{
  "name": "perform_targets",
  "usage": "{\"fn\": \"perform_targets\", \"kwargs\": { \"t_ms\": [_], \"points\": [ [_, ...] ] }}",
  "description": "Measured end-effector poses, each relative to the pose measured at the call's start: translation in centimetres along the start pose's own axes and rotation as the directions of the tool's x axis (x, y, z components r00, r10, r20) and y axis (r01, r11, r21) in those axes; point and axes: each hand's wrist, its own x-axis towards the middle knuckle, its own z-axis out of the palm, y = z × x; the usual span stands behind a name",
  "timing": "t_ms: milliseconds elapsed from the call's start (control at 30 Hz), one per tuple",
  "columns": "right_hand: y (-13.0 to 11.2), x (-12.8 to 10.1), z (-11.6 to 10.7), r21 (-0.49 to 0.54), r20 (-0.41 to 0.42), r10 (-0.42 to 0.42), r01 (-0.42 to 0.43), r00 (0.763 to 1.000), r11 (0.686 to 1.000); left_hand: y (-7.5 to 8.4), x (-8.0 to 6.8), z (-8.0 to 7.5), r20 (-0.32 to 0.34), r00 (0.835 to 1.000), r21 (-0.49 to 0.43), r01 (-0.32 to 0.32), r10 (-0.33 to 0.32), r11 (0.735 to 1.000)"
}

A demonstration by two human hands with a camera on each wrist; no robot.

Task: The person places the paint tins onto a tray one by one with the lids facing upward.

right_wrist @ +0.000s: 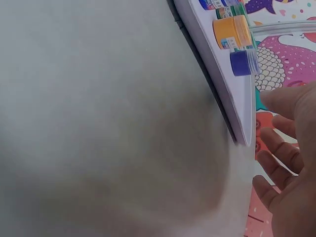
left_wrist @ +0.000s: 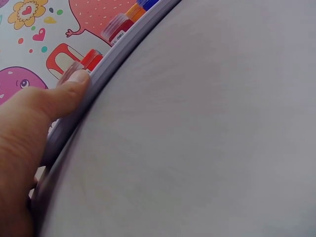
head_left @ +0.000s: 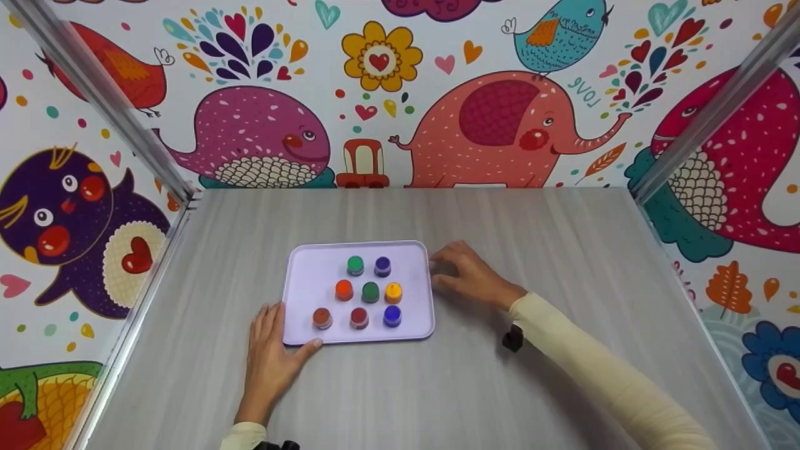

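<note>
The grey wood-grain table (head_left: pixel 562 262) carries everything, and its near edge is cut off below the head view, as are both forearms beyond the cream sleeves. On it, between the two hands, lies the lilac tray (head_left: pixel 306 265), a shallow rounded rectangle with a raised rim; the wrist views catch only slices of that rim, tilted and partly blurred. The left hand (head_left: pixel 270 356) lies flat on the table at the tray's near left corner, fingers straight and together along the left rim, the thumb spread out and pressing the front rim; the left wrist view confirms the thumb tip on the rim but hides the other fingers. The right hand (head_left: pixel 465 275) sits at the tray's far right corner, fingers loosely spread and relaxed beside the rim; whether the fingertips actually touch the rim cannot be told from either view. Ahead of the left hand's thumb, on the tray, stand eight small paint pots: a brown pot (head_left: pixel 322 317) nearest the thumb, then a dark red pot (head_left: pixel 359 317) and a blue pot (head_left: pixel 392 315); behind them an orange-red pot (head_left: pixel 344 289), a dark green pot (head_left: pixel 370 291) and a yellow-orange pot (head_left: pixel 393 292); closest to the right hand, a purple pot (head_left: pixel 382 266) beside a green pot (head_left: pixel 355 265). Their labels are too small to read.
</note>
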Motion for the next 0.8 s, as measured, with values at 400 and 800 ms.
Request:
{"fn": "perform_targets", "kwargs": {
  "t_ms": [400,800],
  "points": [
    [1.3,-4.7,-2.0,-0.004,-0.055,-0.018,0.018,0.998,1.000,0.2,0.1,-0.2,0.054,0.997,0.009,0.054,-0.055,0.998],
    [2.9,-9.7,-1.8,-0.002,-0.144,-0.021,0.021,0.989,1.000,0.0,0.0,0.0,0.017,1.000,-0.006,0.016,-0.016,1.000]
  ]
}}
